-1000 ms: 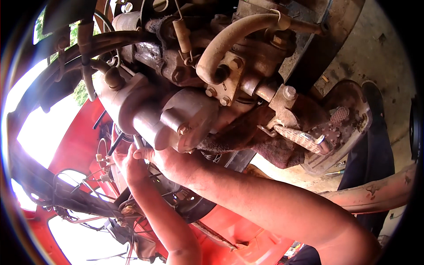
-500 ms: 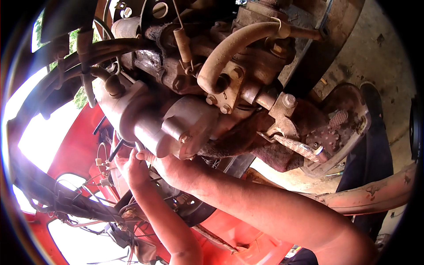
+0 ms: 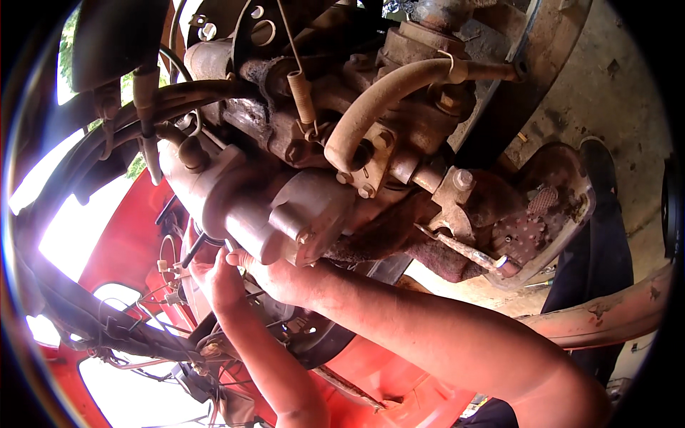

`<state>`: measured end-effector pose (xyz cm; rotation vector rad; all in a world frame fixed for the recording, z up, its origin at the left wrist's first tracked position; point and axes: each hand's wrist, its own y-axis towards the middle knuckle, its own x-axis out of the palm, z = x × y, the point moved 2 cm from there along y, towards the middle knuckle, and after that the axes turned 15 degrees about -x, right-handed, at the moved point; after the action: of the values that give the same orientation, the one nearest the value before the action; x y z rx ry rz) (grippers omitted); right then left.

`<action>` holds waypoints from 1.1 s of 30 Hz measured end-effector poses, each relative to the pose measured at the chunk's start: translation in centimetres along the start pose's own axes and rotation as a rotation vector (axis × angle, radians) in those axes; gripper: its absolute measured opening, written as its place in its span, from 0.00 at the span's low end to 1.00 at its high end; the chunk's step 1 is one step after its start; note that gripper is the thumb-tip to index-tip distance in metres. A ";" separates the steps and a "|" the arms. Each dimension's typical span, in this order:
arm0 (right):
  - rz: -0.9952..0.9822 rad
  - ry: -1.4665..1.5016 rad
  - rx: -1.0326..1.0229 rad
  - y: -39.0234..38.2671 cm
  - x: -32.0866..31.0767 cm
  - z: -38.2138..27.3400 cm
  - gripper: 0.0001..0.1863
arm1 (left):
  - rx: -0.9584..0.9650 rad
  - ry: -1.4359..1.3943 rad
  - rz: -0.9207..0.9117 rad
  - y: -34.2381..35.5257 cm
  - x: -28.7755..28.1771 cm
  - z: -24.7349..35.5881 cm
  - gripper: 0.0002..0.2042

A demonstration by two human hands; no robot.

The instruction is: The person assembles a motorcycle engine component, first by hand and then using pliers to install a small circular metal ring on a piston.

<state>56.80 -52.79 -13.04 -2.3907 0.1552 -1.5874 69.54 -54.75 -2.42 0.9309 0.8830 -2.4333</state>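
In the head view, both your hands meet left of the frame's centre, under the lower end of the grey metal housing [image 3: 242, 214]. Your left hand [image 3: 219, 284] reaches up with its fingers bent toward a short dark rod [image 3: 193, 250]; your right hand [image 3: 278, 277] lies just beside it, thumb pointing left. Between the two shows the tip of a small pale piece [image 3: 230, 245], close to your right thumb. The step in hand looks like fine fingertip work on that piece at the housing's underside, though whether you are fitting it or freeing it I can't judge. The next move seems to call for small, steady turns or pushes by feel, with the left fingers bracing and the right thumb guiding.

Much of this is hard to read. Your right fingers are tucked out of sight behind the hand and under the housing, and your left fingertips wash out in the glare. So I can't tell whether either hand pinches the piece or only touches it. The piece's lower end is hidden by your hands, the wires [image 3: 173, 265] at left blur into brightness, and your right elbow runs near the dark lower-right rim.
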 end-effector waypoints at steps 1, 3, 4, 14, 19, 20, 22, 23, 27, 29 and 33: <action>-0.001 -0.003 -0.001 0.0 0.1 0.1 0.15 | -0.018 -0.012 -0.020 0.0 -0.1 0.0 0.40; -0.001 0.000 0.000 -0.1 0.1 0.2 0.14 | -0.019 0.002 -0.021 -0.2 -0.1 0.1 0.39; 0.001 -0.002 0.002 -0.1 0.2 0.2 0.14 | -0.021 0.009 -0.024 -0.3 0.2 0.3 0.39; 0.031 0.009 -0.007 -0.1 0.3 0.3 0.14 | 0.043 0.142 0.058 -1.1 2.3 1.4 0.22; 0.040 0.012 -0.007 0.0 0.2 0.3 0.13 | 0.006 0.179 0.046 -0.9 1.4 1.3 0.21; 0.041 0.013 -0.007 -0.1 0.2 0.3 0.13 | 0.011 0.176 0.038 -0.9 1.4 1.3 0.21; 0.043 0.014 -0.007 -0.1 0.4 0.3 0.13 | 0.020 0.170 0.021 -1.0 1.4 1.3 0.22; 0.045 0.012 -0.006 -0.1 0.5 0.3 0.13 | 0.024 0.167 0.011 -0.9 1.4 1.2 0.22; 0.053 -0.001 -0.014 -0.3 0.6 0.0 0.13 | 0.016 0.171 0.020 -0.9 1.5 1.4 0.23; 0.053 -0.010 -0.015 -0.3 0.6 0.1 0.13 | 0.022 0.182 0.038 -1.0 1.9 1.4 0.23; 0.058 -0.003 -0.010 -0.5 0.8 0.0 0.12 | -0.026 0.207 0.018 -0.9 0.4 1.0 0.37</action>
<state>57.08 -52.54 -12.15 -2.3738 0.2299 -1.5612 68.31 -54.84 -1.69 1.1925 0.9691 -2.3349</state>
